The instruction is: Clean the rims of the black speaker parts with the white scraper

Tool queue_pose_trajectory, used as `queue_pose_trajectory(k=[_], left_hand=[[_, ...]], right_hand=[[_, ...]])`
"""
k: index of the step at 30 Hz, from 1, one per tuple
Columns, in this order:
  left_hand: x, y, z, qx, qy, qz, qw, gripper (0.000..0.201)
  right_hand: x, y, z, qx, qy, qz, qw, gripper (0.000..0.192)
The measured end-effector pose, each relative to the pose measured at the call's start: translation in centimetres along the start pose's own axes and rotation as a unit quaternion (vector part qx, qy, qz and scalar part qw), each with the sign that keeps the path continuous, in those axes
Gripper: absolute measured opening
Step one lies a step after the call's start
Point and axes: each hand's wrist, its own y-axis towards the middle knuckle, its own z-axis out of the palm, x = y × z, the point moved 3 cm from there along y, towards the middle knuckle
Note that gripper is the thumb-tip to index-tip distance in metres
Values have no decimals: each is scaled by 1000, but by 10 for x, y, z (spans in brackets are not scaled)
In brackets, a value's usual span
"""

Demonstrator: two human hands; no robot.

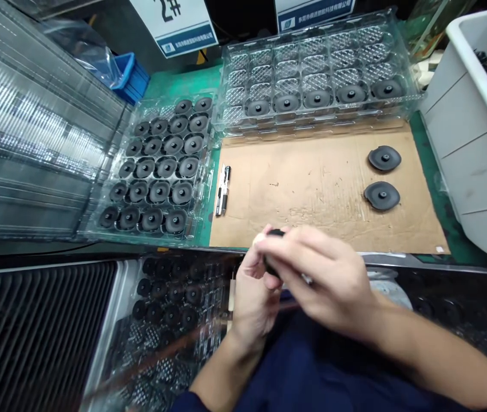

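Observation:
Above the front edge of the bench, my two hands meet around a small black plastic part [276, 233], which is mostly covered by fingers. It looks like the dark round discs nearby. My left hand [254, 294] grips it from below and the left, fingers curled. From the right, my right hand [331, 274] closes its fingers over the same part; a small pale glint shows under them, too small to name. Two loose black discs, one farther back [384, 158] and one nearer [382, 196], lie on the right of the cardboard sheet [303, 183].
A clear tray [191, 223] with rows of black discs stands left. Behind the cardboard, another clear tray [286, 74] has discs in its front row. A pen [225, 194] and a slim silver tool [219, 200] lie on the cardboard. A white bin [466, 114] stands right.

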Motion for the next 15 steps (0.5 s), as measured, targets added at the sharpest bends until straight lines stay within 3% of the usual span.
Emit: queue_pose_trajectory(k=[2, 4, 7, 10, 12, 13, 15], left_hand=[[-5, 0, 1, 16, -1, 5, 1000, 58], [-8, 0, 2, 21, -2, 17, 1000, 59], [-7, -1, 4, 23, -8, 16, 1000, 59], [-2, -4, 7, 23, -46, -26, 998, 60], [1, -7, 8, 24, -62, -74, 995, 61], [2, -7, 7, 27, -57, -98, 993, 62], [4, -7, 6, 27, -27, -133, 990, 66]], right_hand=[[2, -9, -1, 63, 41, -21, 997, 27], [0, -18, -7, 104, 34, 11, 994, 26], [-6, -20, -19, 55, -79, 67, 993, 26], [-5, -8, -21, 11, -152, -30, 988, 25], [-4, 0, -18, 43, -106, -110, 987, 22], [-5, 3, -16, 71, -76, -116, 988, 22], [-8, 6, -13, 105, -64, -62, 990, 24]])
